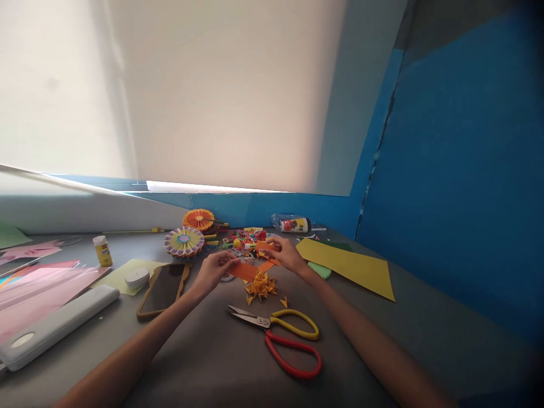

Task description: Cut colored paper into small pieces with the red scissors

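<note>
Thumb and fingers of my left hand (pixel 216 271) pinch a strip of orange paper (pixel 245 271). To its right and a little farther off, my right hand (pixel 285 255) is closed on another piece of orange paper (pixel 264 246). One more orange piece (pixel 267 265) lies between the hands. Just below them sits a pile of folded yellow-orange paper pieces (pixel 260 286), with a single folded piece (pixel 284 302) apart from it. Nearer to me, scissors (pixel 263 322) with one yellow and one red handle lie with blades slightly apart.
Behind the hands are a heap of paper scraps (pixel 242 241), two pleated paper rosettes (pixel 184 242) and a bottle (pixel 295 225). Yellow paper (pixel 348 266) lies right. Leftward are a phone (pixel 164 289), a white case (pixel 136 277), a glue bottle (pixel 102 251) and a long white device (pixel 59 326).
</note>
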A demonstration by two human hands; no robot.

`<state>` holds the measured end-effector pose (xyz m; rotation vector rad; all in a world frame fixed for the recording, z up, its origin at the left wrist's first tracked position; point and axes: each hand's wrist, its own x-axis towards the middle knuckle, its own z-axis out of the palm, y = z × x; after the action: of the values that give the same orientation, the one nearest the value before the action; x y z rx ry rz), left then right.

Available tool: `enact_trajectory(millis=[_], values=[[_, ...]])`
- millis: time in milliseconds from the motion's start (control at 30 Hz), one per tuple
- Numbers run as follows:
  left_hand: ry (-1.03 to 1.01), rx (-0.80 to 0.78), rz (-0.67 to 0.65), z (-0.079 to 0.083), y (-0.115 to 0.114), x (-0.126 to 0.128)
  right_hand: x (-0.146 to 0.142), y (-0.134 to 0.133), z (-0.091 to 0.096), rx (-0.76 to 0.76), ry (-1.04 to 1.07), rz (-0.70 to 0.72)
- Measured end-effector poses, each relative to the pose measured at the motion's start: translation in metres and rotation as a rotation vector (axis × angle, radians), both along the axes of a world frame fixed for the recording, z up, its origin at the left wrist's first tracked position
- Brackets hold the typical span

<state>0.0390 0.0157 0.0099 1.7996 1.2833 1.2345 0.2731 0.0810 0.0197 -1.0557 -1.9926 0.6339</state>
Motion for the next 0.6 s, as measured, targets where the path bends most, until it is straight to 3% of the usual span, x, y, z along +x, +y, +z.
enact_trajectory(millis=[67, 133, 233, 300, 367, 600], values=[[0.001, 0.003, 0.009, -0.001, 0.0, 0.0, 0.012, 0.007, 0.002, 0.057, -0.083, -0.209], [0.024, 0.022, 0.019, -0.003, 0.001, 0.001, 0.016, 0.008, 0.003, 0.076, -0.115, -0.239], [0.066, 0.066, 0.044, -0.006, 0.002, 0.002, 0.004, -0.003, 0.001, -0.011, -0.118, 0.019], [0.056, 0.064, 0.043, -0.007, 0.003, 0.003, -0.009, -0.013, -0.002, -0.18, -0.023, 0.3], [0.018, 0.032, 0.025, -0.008, 0.003, 0.003, -0.019, -0.021, -0.004, -0.286, 0.05, 0.445], [-0.159, -0.034, -0.111, -0.009, 0.006, -0.004, 0.001, -0.012, 0.007, -0.217, 0.17, 0.276]])
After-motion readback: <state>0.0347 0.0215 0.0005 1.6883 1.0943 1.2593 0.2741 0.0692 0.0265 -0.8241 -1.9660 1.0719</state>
